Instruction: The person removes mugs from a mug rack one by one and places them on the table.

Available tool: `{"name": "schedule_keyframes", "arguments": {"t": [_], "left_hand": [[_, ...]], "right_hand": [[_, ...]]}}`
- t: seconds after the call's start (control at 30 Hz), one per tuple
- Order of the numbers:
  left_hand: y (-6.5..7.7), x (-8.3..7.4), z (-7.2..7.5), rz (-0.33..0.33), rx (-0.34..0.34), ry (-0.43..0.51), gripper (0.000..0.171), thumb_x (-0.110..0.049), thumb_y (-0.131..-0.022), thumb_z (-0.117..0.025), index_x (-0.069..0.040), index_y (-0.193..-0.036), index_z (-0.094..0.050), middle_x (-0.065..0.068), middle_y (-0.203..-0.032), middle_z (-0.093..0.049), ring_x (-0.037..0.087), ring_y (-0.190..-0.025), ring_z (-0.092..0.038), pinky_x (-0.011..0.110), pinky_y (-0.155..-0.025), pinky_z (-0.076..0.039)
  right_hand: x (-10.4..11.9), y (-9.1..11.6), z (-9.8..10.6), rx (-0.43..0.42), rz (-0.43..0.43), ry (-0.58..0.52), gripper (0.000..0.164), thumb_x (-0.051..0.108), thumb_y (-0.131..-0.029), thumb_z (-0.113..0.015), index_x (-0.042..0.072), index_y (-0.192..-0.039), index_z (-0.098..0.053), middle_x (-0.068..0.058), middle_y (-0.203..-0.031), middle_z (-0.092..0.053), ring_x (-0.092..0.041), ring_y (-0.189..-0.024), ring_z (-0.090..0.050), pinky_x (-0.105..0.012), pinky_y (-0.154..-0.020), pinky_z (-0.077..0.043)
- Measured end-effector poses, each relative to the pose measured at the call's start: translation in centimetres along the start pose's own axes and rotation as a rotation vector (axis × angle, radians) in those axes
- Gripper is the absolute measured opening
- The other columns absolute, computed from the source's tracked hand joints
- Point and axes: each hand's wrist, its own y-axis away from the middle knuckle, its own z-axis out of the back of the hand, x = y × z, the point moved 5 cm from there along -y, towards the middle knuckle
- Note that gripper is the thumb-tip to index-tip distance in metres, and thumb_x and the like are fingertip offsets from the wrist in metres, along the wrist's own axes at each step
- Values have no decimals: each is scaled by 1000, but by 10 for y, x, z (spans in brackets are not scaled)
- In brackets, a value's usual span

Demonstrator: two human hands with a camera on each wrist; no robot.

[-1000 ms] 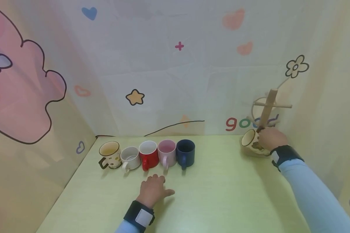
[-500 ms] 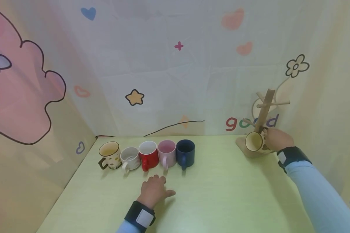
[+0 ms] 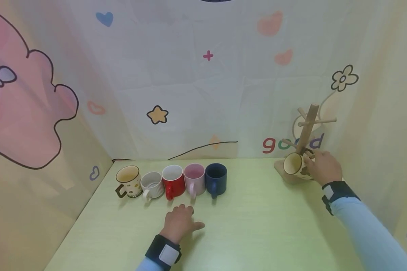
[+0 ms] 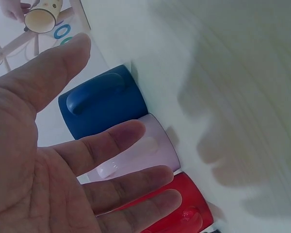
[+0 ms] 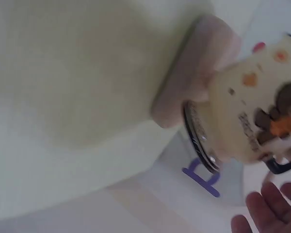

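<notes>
My right hand [image 3: 325,168] is beside a cream patterned mug [image 3: 293,163] with a dark handle, at the lower part of a wooden mug tree [image 3: 307,130]. The mug lies tilted, mouth facing left, and its handle is up against the post; a low peg seems to pass through it. In the right wrist view the fingers [image 5: 269,208] are loosely spread and apart from the handle, with the thumb close to or touching the mug's side. My left hand [image 3: 179,224] hovers over the table, fingers spread and holding nothing, in front of the pink mug [image 3: 194,178] and red mug [image 3: 173,182].
A navy mug [image 3: 216,180] ends the row on the right. On the left stand a small white ribbed mug [image 3: 152,185] and a cream spotted mug [image 3: 128,181] with a brown handle. A printed cloth [image 3: 190,86] hangs behind the table [image 3: 251,226].
My right hand shifted right with the mug, which turned its mouth more toward the camera. Then its fingers loosened from the handle. The left hand stays almost still.
</notes>
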Motion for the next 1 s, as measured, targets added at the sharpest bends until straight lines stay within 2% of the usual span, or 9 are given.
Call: {"name": "schedule_keyframes", "arguments": {"t": [0.07, 0.17, 0.27, 0.4, 0.6, 0.8, 1.0], "left_hand": [[1, -1, 0, -2, -2, 2, 53, -48, -77, -82, -5, -105, -68, 8, -84, -57, 28, -79, -55, 50, -76, -50], [2, -1, 1, -6, -2, 1, 53, -47, -77, -81, -4, -105, -68, 8, -83, -57, 28, -79, -55, 50, -75, -50], [2, -1, 1, -8, -4, -3, 53, -48, -77, -81, -5, -104, -68, 8, -83, -56, 27, -78, -55, 49, -74, -50], [1, -1, -1, -18, -9, -5, 52, -48, -78, -81, -5, -104, -68, 8, -82, -56, 27, -77, -54, 49, -73, -50], [1, -2, 0, -18, -12, -5, 52, -48, -78, -81, -5, -103, -68, 8, -83, -56, 27, -78, -55, 49, -73, -50], [2, 0, 0, -10, -9, 3, 52, -47, -78, -81, -4, -104, -68, 8, -85, -57, 28, -80, -56, 51, -74, -50], [1, 2, -1, -1, 4, 13, 53, -47, -78, -81, -4, -106, -68, 9, -85, -58, 28, -80, -55, 51, -75, -50]], "right_hand": [[-9, 7, -7, -73, -124, -162, 65, 37, -101, -54, -20, -132, -44, -46, -112, -50, -61, -104, -49, -69, -83, -42], [-14, 14, -20, -107, -144, -154, 84, 51, -95, -60, -20, -134, -41, -45, -115, -49, -59, -105, -48, -67, -85, -42], [-18, 18, -31, -116, -134, -125, 100, 60, -84, -70, -20, -135, -39, -44, -119, -47, -59, -108, -47, -68, -87, -41], [-21, 21, -43, -126, -113, -107, 110, 62, -72, -79, -16, -137, -39, -43, -124, -47, -59, -107, -50, -68, -84, -43], [-21, 25, -49, -148, -96, -140, 111, 57, -66, -86, -14, -137, -40, -40, -121, -48, -57, -105, -52, -67, -76, -45], [-17, 25, -49, -226, -51, -140, 103, 38, -62, -93, -13, -135, -42, -39, -124, -49, -58, -106, -51, -69, -76, -44], [-12, 21, -52, -236, -33, -162, 96, 27, -64, -93, -15, -134, -42, -40, -133, -46, -58, -112, -49, -70, -80, -43]]}}
